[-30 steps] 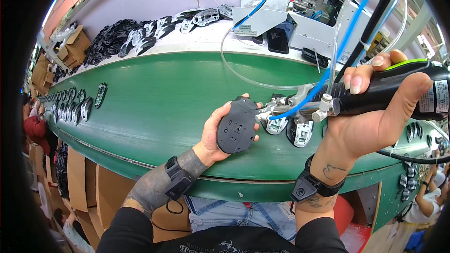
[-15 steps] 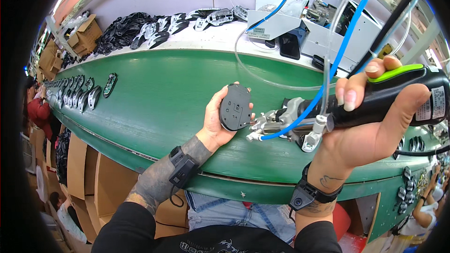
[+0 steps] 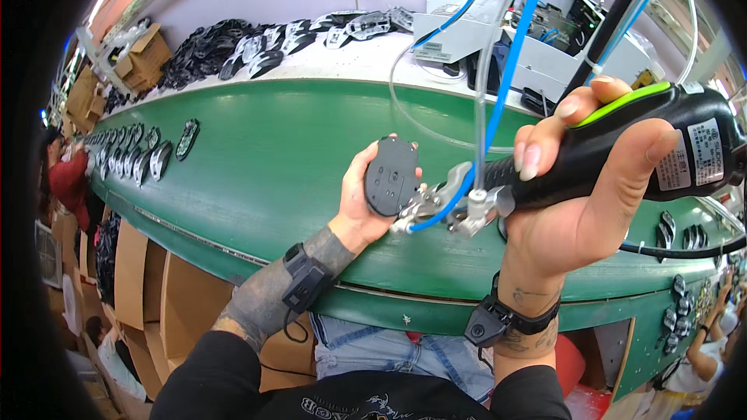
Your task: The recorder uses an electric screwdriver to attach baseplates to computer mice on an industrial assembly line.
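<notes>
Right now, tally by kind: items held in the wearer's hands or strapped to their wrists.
Black oval part, in left hand: 1
Black handheld power tool, in right hand: 1
Black wrist devices, one per wrist: 2
Total: 4

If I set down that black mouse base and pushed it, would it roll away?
Probably not: the black mouse base shows a flat face, so it would likely slide. It seems stiff, with no visible sag in the left hand.
</notes>
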Motion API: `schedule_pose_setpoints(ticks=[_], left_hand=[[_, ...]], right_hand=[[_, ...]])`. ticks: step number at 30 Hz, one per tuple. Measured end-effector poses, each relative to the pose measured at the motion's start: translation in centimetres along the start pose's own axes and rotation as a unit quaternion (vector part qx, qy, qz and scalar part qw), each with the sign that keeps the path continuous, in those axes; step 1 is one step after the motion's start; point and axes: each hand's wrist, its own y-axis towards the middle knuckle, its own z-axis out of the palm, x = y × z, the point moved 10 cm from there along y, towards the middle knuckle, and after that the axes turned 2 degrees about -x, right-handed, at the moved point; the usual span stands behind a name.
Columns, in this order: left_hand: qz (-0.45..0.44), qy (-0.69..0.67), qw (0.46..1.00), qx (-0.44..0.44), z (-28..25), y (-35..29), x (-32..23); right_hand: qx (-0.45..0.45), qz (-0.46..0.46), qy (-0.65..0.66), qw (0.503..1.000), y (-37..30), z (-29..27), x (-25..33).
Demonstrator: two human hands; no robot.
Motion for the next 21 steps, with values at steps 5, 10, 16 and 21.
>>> schedule_pose_setpoints(ticks=[5,10,16,21], left_hand=[[0.030,0.060,0.994,-0.085,-2.6,0.6,-1.1],[-0.009,0.035,0.998,-0.041,-2.0,0.5,0.7],[-0.043,0.018,0.999,-0.020,-0.9,0.0,1.8],[-0.041,0.031,0.999,-0.011,-0.6,-0.2,2.0]], right_hand=[[-0.054,-0.015,0.073,0.996,0.8,-2.8,1.7],[-0.016,-0.026,0.083,0.996,1.0,-2.3,3.0],[-0.026,0.012,0.075,0.997,0.0,-0.7,0.5],[-0.018,0.024,0.099,0.995,-0.2,-0.6,0.4]])
